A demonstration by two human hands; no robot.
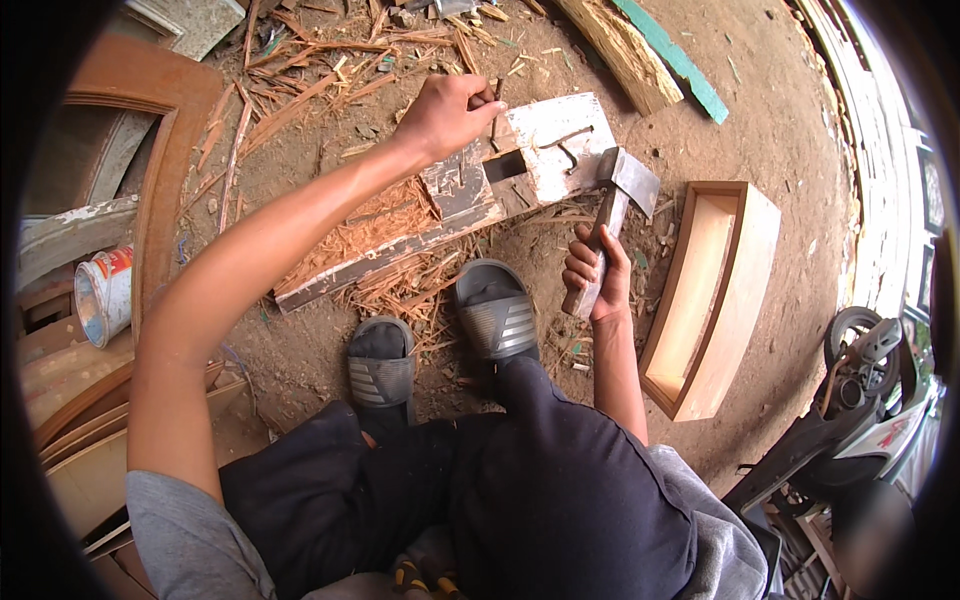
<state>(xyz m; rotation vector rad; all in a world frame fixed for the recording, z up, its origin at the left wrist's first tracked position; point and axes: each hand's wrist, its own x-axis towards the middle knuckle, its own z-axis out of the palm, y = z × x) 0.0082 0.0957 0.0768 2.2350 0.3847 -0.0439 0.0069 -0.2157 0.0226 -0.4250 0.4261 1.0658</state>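
Note:
My left hand (450,115) is closed in a pinch on a dark metal nail (496,135) above a weathered, white-painted wooden board (565,115). The board lies on the dirt, with a chiseled, splintered section at its left, a dark rectangular cutout and bent dark metal pieces on its white part. My right hand (600,270) grips the short wooden handle of a hatchet (630,180), whose broad metal head is beside the board's right end. Wood shavings (400,290) lie around the board, near my sandaled feet.
A wooden box frame (740,280) lies at right, before a parked scooter (870,400). At left are a brown wooden frame (185,100), stacked boards and a white bucket (105,295). A rough timber (620,55) and green plank (680,60) lie beyond, amid scattered splinters.

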